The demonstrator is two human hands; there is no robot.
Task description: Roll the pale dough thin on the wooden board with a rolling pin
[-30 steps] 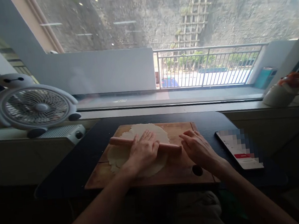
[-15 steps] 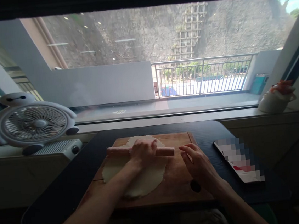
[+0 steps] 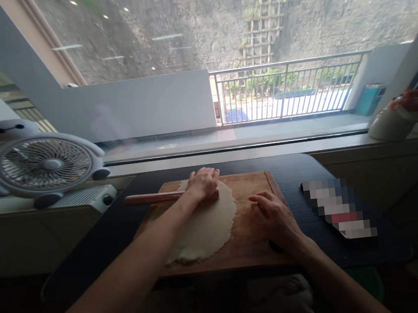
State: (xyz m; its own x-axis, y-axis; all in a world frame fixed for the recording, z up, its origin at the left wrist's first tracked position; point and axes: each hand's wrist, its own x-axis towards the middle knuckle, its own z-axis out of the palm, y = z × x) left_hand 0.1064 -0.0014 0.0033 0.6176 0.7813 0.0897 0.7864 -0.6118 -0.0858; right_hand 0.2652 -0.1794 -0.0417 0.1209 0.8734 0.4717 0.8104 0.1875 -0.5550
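The rolling pin [image 3: 153, 198], further left than before, crosses the far part of the dough [image 3: 209, 228] under the left hand [image 3: 204, 182], grip hidden; the right hand [image 3: 272, 212], empty, has fingers loosely curved. The left forearm [image 3: 140, 251] hides some dough.

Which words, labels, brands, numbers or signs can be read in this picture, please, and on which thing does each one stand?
None can be read.
Phone: the screen is pixelated, so nothing is legible.
White marking at the foot of the window view: too small and blurred to read.
Fan, rolling pin and cutting board: no lettering visible.
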